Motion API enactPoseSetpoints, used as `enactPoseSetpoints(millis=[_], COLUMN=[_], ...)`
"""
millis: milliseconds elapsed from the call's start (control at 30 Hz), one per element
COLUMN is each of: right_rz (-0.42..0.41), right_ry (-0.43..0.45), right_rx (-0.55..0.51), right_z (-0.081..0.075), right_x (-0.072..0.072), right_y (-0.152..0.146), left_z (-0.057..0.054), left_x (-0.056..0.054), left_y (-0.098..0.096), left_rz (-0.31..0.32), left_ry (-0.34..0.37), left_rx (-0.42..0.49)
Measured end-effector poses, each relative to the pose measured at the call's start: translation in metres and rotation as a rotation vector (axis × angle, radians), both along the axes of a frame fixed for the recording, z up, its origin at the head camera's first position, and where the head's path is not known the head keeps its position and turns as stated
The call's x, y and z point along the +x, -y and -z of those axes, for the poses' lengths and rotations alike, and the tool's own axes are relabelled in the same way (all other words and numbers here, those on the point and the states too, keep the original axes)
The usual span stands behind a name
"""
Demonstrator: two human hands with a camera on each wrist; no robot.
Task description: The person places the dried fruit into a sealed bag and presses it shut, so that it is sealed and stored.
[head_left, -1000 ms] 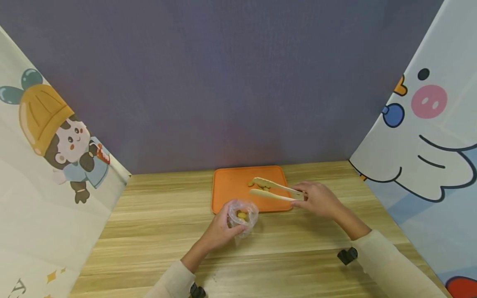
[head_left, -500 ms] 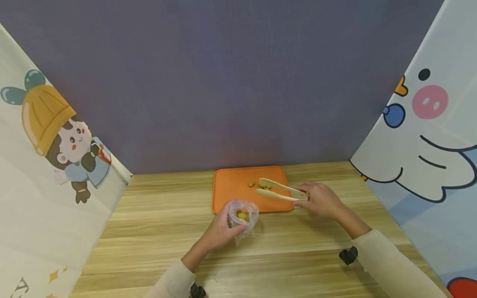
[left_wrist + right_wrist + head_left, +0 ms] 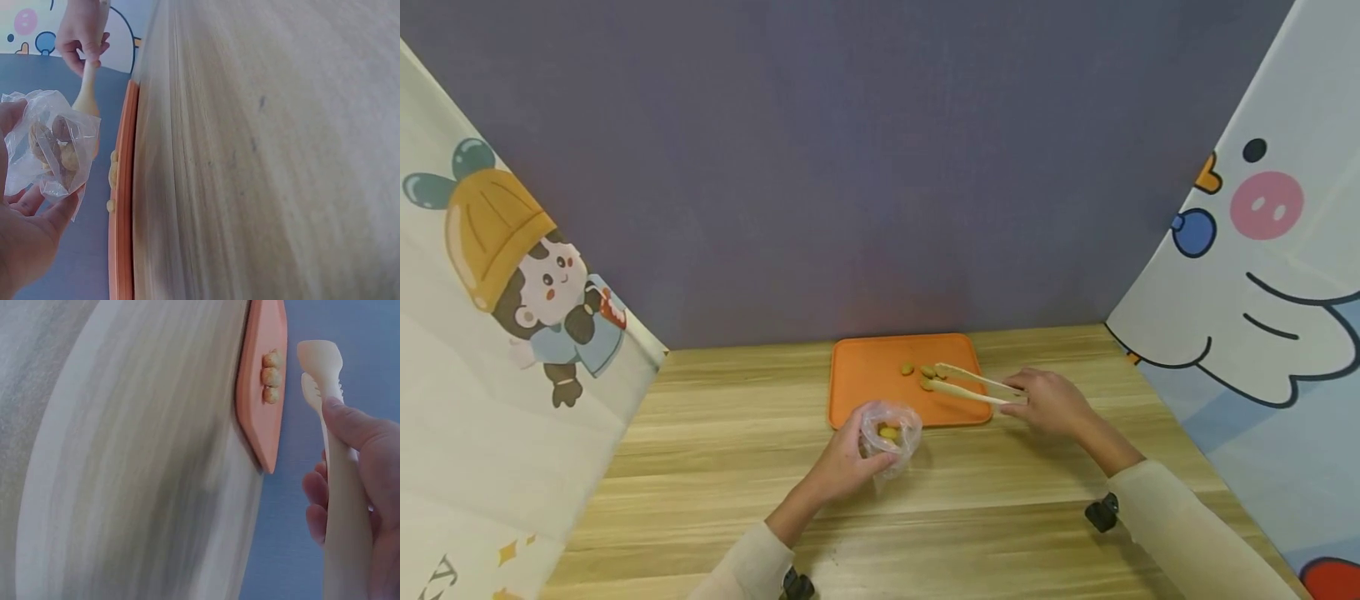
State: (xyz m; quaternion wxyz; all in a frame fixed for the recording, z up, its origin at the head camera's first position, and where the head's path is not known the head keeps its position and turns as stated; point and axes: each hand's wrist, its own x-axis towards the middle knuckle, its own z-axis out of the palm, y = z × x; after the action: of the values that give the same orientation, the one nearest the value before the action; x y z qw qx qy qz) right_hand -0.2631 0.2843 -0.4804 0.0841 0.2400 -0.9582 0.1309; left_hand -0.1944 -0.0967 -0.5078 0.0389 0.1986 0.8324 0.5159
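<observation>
Tongs (image 3: 962,392), gripped in the right hand's (image 3: 1051,404) curled fingers, have just edged rightward, prongs apart, tips now hanging over the clustered lumps (image 3: 928,372) ahead of those fingers on the orange tray (image 3: 865,375); that seems to bring them in line with the cluster, leaving the lone lump (image 3: 907,369) uncovered beyond the tips. The left hand (image 3: 844,458) stays put, fingers curled round the clear bag (image 3: 910,440), more lumps (image 3: 889,433) inside.
</observation>
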Motion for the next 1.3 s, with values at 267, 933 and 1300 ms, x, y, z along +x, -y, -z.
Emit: enactPoseSetpoints(millis=[267,933,1300], right_rz=[-0.001,0.004,0.017], right_ry=[-0.006,-0.003,0.013], right_rx=[0.057,0.092,0.092], right_z=[0.011,0.019,0.019], right_x=[-0.007,-0.012,-0.012], right_y=[-0.001,-0.002,-0.001], left_z=[-0.001,0.000,0.003], left_x=[-0.001,-0.001,-0.001], left_y=[0.000,0.000,0.003], left_rz=[0.025,0.010,-0.005], left_ry=[0.000,0.012,0.003], left_rx=[0.024,0.012,0.006])
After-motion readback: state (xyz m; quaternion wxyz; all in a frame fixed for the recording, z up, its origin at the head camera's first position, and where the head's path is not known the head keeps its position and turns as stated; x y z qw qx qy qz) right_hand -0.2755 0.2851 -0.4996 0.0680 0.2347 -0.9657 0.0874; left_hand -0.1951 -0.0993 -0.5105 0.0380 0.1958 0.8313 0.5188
